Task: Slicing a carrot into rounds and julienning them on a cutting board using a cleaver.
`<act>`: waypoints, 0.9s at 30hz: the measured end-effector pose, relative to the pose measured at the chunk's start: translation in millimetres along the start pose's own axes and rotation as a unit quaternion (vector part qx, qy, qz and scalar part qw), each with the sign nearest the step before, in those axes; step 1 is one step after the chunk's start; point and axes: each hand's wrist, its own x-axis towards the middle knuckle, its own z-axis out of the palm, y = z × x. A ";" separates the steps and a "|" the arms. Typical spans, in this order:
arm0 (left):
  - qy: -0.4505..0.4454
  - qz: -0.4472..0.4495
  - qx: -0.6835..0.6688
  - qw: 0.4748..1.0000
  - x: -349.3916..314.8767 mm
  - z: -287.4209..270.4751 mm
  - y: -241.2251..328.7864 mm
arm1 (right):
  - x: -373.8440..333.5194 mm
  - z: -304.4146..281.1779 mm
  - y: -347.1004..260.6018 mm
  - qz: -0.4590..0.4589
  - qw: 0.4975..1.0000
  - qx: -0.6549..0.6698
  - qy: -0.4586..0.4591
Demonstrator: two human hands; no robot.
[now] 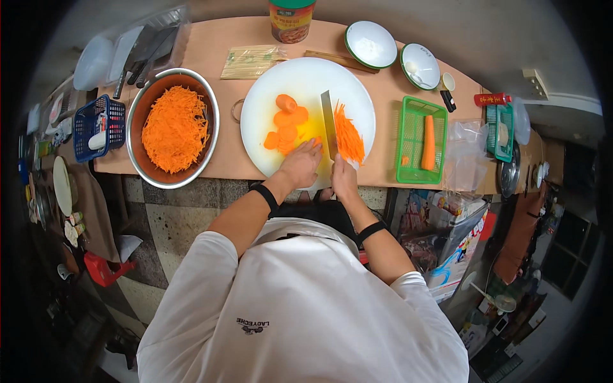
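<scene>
Two hands at my round white cutting board (pixel 268 96): left hand (pixel 300 163) pins carrot slices (pixel 285 131); right hand (pixel 343 179), apparently clenched, grips cleaver (pixel 328 121).

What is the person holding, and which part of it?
The right hand grips a cleaver by its handle, at the near end of the blade. The left hand holds nothing up; its fingers press down on carrot slices on the round white cutting board.
</scene>
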 end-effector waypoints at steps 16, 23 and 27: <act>0.013 0.019 0.013 1.000 -0.5 -0.2 -2.7 | -28.9 18.5 50.0 -0.118 0.993 0.008 0.024; -0.015 0.015 0.017 1.000 -0.4 -4.5 -0.5 | -12.1 2.7 -16.2 -0.059 0.997 -0.038 0.018; -0.023 0.007 0.014 1.000 -1.0 -4.0 -1.1 | -2.0 -2.0 -23.6 -0.051 0.997 -0.033 0.038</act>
